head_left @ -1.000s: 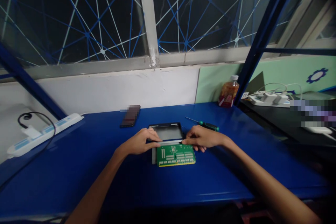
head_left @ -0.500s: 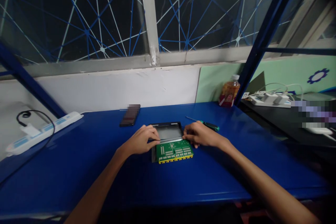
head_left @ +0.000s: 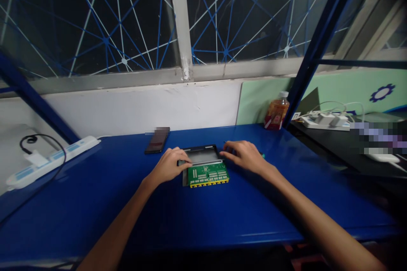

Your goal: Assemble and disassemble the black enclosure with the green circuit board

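Observation:
A green circuit board [head_left: 208, 172] with a yellow front edge lies on the table, a grey strip along its back side. Directly behind it is a black rectangular frame [head_left: 197, 148] with a grey inside. My left hand [head_left: 168, 164] is closed at the left end of the strip, thumb and fingers around the corner where board and frame meet. At the right end of the frame hovers my right hand [head_left: 243, 155], fingers apart and holding nothing. It mostly covers a screwdriver [head_left: 263, 156], whose green handle end peeks out.
A dark phone [head_left: 157, 142] lies behind my left hand on the blue table [head_left: 127, 216]. A white power strip [head_left: 54, 163] with a black cable is at the left. A drink bottle [head_left: 277, 111] stands at the back right, by a blue post.
Board and frame have shifted away from me and slightly left. My right hand has let go of the strip's right end and moved up, over the screwdriver. My left hand stays at the left end.

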